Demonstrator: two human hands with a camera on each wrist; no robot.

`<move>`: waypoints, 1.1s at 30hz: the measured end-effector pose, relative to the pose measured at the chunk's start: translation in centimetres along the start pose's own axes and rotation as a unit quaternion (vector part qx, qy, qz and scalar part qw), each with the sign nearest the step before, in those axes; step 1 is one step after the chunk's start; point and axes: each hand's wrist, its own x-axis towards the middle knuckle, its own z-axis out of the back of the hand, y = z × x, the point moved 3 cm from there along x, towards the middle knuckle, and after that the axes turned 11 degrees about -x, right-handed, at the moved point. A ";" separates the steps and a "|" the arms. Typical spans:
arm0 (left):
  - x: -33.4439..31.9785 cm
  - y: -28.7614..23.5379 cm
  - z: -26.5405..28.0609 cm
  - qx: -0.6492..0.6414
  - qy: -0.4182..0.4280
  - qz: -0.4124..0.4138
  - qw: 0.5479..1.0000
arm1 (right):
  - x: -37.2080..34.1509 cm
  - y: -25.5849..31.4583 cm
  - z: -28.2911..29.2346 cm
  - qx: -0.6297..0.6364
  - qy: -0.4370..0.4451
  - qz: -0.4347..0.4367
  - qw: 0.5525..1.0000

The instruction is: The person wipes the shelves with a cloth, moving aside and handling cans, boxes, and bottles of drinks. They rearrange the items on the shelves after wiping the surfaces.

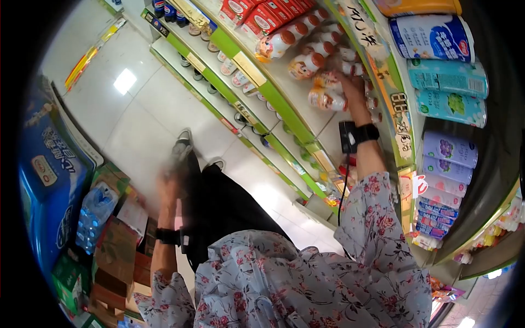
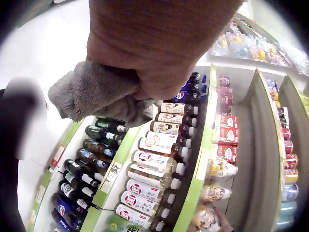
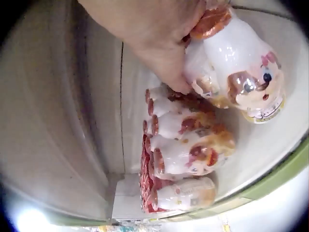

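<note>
In the right wrist view my right hand (image 3: 145,38) grips a white bottle (image 3: 241,58) with an orange cap and a cartoon dog face; a second such bottle sits against it, under the hand. The head view has this right hand (image 1: 353,90) inside the shelf, among bottles (image 1: 328,99) of the same kind. My left hand (image 2: 149,43) holds a bunched grey cloth (image 2: 96,92) in the left wrist view, in front of a shelf of labelled drink bottles (image 2: 149,159). In the head view the left hand (image 1: 168,186) is blurred, over the floor.
More dog-face bottles (image 3: 183,154) stand in rows beside red boxes (image 3: 147,179). Cans (image 1: 451,106) line the shelf at the right of the head view. Cartons (image 1: 115,251) and blue packs (image 1: 49,169) are stacked at the left. Green shelf edges (image 1: 246,71) run between the tiers.
</note>
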 end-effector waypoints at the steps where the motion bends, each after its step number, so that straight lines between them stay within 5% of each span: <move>1: -0.1 -0.4 -0.1 0.004 -0.013 0.007 1.000 | 1.3 0.8 -0.6 -0.001 -0.021 -0.028 0.999; 4: 0.0 -0.9 -0.2 -0.007 0.002 -0.013 1.000 | 7.8 -2.6 -0.9 0.206 -0.016 0.195 0.959; 8: 1.1 1.2 0.1 0.032 -0.006 -0.048 0.998 | 9.1 -0.9 -0.3 0.193 0.078 0.108 0.972; 12: 1.5 1.1 -0.4 0.028 0.013 -0.066 0.997 | -1.7 4.0 -0.1 0.152 -0.038 0.075 0.985; 20: 2.1 -2.1 -3.0 0.017 0.089 -0.087 0.992 | 2.1 -14.7 7.2 0.057 -0.144 0.043 0.987; 22: 2.0 -3.7 -4.9 0.073 0.171 -0.165 0.969 | 2.8 -17.6 7.7 0.077 -0.119 0.029 0.989; 26: 0.6 -7.8 -9.3 0.071 0.223 -0.064 0.970 | 4.2 -17.5 6.8 0.173 -0.039 0.019 0.984; 27: 1.7 -6.2 -9.9 0.069 0.230 -0.178 0.954 | 4.6 -17.3 6.7 0.192 -0.028 0.020 0.981; 33: -1.5 -11.7 -16.3 0.046 0.350 -0.150 0.924 | 4.8 -19.9 6.2 0.267 0.003 0.000 0.964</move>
